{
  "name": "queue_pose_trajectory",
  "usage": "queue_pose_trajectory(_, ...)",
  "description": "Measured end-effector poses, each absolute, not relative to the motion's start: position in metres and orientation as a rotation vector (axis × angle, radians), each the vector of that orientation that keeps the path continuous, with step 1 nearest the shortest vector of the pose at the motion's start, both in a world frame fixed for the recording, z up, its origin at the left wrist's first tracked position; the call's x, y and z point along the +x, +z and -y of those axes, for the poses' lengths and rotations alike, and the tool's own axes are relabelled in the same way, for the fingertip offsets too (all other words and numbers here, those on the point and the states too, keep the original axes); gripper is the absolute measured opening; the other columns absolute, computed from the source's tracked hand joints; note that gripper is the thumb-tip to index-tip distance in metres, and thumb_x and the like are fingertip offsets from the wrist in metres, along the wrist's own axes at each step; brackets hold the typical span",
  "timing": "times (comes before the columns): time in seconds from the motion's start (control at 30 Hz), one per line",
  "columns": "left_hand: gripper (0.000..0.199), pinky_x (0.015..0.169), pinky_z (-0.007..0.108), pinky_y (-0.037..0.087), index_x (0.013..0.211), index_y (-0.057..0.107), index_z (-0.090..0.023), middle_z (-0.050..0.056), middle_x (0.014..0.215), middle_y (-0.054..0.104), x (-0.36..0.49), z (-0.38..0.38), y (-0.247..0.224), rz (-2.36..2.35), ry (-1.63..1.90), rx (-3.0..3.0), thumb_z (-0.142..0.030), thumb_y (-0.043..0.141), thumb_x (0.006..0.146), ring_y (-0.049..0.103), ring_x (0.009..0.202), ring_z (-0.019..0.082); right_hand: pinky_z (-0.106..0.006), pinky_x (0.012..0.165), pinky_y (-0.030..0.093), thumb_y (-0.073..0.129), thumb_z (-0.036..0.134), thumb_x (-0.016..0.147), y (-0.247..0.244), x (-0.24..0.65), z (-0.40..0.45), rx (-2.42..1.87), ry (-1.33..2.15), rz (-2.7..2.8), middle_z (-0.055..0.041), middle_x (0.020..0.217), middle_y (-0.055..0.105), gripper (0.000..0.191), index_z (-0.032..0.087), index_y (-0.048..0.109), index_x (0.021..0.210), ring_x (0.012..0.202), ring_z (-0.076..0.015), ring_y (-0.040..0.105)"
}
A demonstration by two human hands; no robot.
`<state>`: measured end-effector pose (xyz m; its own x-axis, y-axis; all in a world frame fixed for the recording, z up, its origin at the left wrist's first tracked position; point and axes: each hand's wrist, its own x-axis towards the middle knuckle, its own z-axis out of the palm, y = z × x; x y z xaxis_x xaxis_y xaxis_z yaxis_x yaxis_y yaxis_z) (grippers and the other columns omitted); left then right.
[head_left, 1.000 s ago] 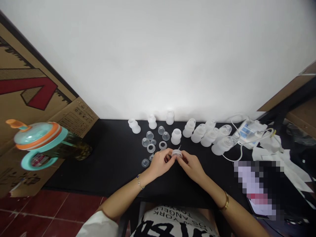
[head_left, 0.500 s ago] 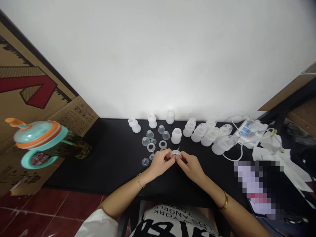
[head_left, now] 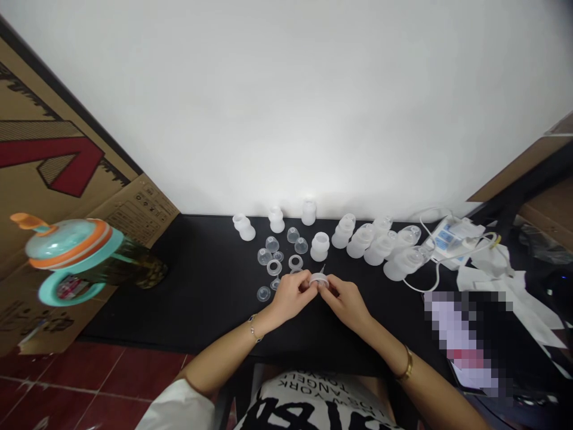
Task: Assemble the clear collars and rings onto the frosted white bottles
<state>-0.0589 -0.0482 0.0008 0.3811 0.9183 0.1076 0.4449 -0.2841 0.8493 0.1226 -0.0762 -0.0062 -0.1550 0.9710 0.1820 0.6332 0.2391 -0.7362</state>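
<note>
Centrally, the left hand (head_left: 292, 295) and right hand (head_left: 348, 300) pinched a white ring (head_left: 319, 277) between them, near an open-mouthed bottle (head_left: 319, 248).

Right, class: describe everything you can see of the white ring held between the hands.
The white ring is round and looks like plastic, with a thin pointed piece showing above it. Fingers of the left hand and right hand grip opposite sides, over the black table, on the near side of an open bottle.

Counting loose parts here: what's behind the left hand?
Just beyond the left hand lies a white ring; a clear piece peeks out beside the hand. Whatever the hand covers is hidden.
</note>
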Motion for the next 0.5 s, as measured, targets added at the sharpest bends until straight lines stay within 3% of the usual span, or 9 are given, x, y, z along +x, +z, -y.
queue_pose_trajectory(0.5,0.031,0.056,0.025,0.027,0.064,0.036,-0.02,-0.006,0.057,0.042,-0.0575,0.051,0.0016,-1.228,0.762,1.909,-0.032,0.053,0.088,0.04,0.054,0.01,-0.025,0.05,0.026,0.049,0.043,0.095,-0.0055,0.1209,0.0766,-1.453,0.693,1.852,0.005,0.054,0.045,0.037,0.023,0.04,0.066,0.048,-0.0117,0.045)
